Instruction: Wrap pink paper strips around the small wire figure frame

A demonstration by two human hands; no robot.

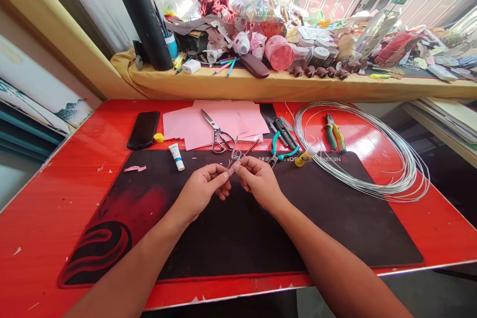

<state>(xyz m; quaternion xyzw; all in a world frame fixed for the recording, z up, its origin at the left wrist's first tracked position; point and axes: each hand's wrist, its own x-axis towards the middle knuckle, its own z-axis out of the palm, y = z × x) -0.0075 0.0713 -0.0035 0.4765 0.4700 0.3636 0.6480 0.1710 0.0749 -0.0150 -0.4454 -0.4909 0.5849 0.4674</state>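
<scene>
Over the dark desk mat (261, 238), my left hand (204, 188) and my right hand (259, 179) meet with fingertips almost touching. Both pinch a small, thin pinkish piece (233, 161), perhaps wire with paper on it; its exact form is too small to make out. Just beyond the fingertips lie large scissors (217, 131) on pink paper sheets (179, 121), and a thin red stick (253, 146). Teal-handled pliers (278, 151) rest right of my right hand, near a yellow glue bottle (306, 155). A small white tube (176, 157) is beyond my left hand.
A coil of silvery wire (406, 179) spreads at the right, with green-and-yellow pliers (334, 134) inside it. A black box cutter (286, 134) lies beside the paper. A phone (143, 130) and yellow cap (158, 137) sit left. A crowded windowsill (223, 87) with a black flask (145, 20) runs behind.
</scene>
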